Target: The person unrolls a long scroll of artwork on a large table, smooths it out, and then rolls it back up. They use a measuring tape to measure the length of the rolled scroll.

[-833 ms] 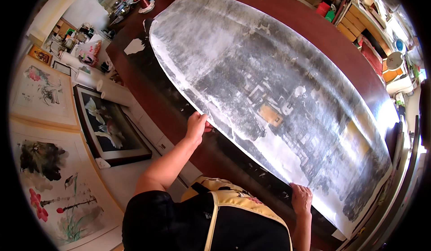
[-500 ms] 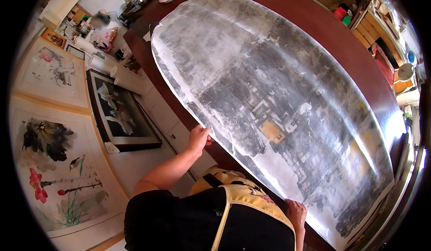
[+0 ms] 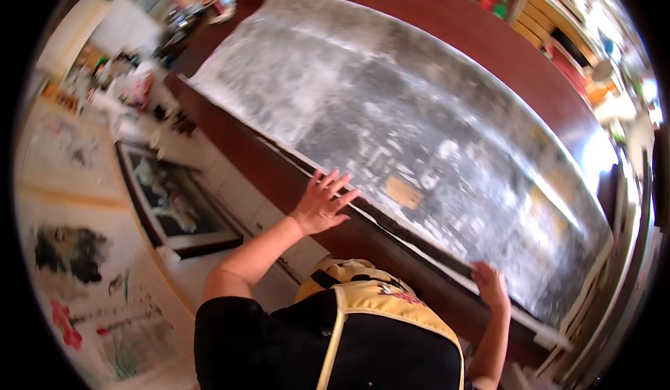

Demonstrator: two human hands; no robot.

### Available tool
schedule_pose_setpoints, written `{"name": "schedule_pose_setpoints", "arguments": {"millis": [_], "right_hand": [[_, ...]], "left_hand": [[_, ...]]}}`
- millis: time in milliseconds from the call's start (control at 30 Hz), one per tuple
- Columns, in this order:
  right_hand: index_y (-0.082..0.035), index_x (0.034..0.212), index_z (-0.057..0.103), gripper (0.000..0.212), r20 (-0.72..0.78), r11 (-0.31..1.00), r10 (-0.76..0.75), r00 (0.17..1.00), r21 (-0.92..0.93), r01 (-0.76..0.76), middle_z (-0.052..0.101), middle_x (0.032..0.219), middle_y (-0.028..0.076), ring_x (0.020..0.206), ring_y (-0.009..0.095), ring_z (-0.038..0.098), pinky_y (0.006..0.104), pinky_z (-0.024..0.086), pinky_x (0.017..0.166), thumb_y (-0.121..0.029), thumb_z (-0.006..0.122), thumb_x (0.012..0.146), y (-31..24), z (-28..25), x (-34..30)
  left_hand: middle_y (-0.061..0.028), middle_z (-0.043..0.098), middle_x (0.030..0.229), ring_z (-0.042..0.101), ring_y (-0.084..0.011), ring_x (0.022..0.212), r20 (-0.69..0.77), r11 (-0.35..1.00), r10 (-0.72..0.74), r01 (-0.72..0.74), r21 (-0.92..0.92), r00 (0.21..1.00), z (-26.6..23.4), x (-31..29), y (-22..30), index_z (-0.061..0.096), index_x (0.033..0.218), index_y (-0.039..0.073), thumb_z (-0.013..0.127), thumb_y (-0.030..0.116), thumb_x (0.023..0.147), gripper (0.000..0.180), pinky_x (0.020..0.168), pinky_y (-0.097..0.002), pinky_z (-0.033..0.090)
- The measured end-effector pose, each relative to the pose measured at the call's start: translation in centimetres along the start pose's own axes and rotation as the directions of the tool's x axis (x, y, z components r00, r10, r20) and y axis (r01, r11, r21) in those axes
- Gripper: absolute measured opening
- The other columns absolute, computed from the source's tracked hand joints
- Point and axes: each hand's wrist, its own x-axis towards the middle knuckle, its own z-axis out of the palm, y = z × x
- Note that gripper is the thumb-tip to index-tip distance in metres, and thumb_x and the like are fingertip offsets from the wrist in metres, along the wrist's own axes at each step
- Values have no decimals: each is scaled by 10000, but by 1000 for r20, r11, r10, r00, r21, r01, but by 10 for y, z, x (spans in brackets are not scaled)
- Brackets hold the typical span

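Observation:
A large sheet of mottled grey and white paper, bearing a small tan patch, lies across a dark red table. A long raised crease runs along its far side. Its near edge looks turned over or rolled, with a dark strip beside it. My left hand is open, fingers spread, at this near edge. Farther right along the same edge is my right hand, its fingertips at the paper. Motion blur hides whether those fingers grip anything.
On the left, ink paintings with flowers hang or lean, and a dark-framed picture stands next to them. Wooden drawers are at the far right. Long boards or poles line the right side. Clutter fills the upper left.
The near edge of the paper has moved away from me, baring more of the table. My left hand has let go of the edge and spread its fingers. My right hand has moved forward.

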Motion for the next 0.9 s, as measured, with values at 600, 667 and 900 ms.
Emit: {"name": "schedule_pose_setpoints", "arguments": {"millis": [600, 667, 900], "right_hand": [[-228, 1546, 264, 1044, -273, 937, -98, 957, -349, -4, 368, 1517, 111, 1409, 313, 341, 503, 179, 1198, -517, 812, 706, 42, -13, -41], [-261, 1558, 232, 1100, -253, 911, -36, 967, -406, -72, 327, 1550, 107, 1438, 304, 299, 511, 180, 1198, -473, 848, 672, 48, -11, -55], [-222, 1526, 312, 1004, -309, 869, 48, 950, -456, -192, 509, 1350, 106, 1300, 298, 462, 465, 333, 1102, -345, 859, 694, 82, -8, -62]], "left_hand": [[-135, 525, 1285, 484, -342, 1231, 398, 991, 134, -134, -29, 908, 10, 84, -22, 485, 1348, 89, 870, 305, 658, 819, 1117, -493, 333], [-139, 547, 1261, 500, -344, 1213, 432, 996, 89, -91, -18, 898, 7, 88, -27, 488, 1338, 76, 871, 310, 655, 817, 1114, -486, 338], [-149, 586, 1196, 534, -342, 1169, 472, 994, 92, -107, 5, 877, -9, 107, -35, 465, 1328, 52, 891, 318, 619, 869, 1125, -489, 326]]}}
